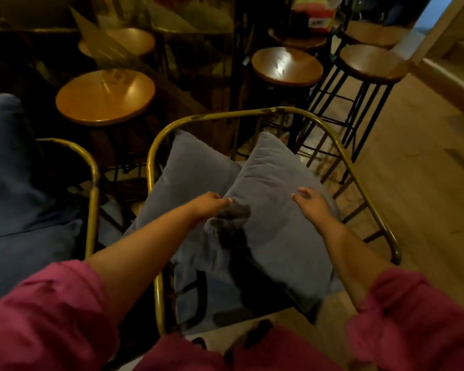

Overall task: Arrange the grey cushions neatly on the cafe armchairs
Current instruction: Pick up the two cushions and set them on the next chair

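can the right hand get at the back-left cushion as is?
Probably not directly: the right hand rests on the front cushion, which overlaps the back-left cushion. The left hand sits nearer.

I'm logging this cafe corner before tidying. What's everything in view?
grey cushions: two, side by side in the near armchair, left, right
armchair frame: one, brass-coloured, centre
second armchair: one, brass frame with blue-grey padding, left edge
round wooden stools: at least five, brown, behind the armchairs, e.g.
wooden floor: light brown, right
sleeves: two, pink, bottom
left hand: fingers pinching the right cushion's left edge
right hand: open, resting on the right cushion
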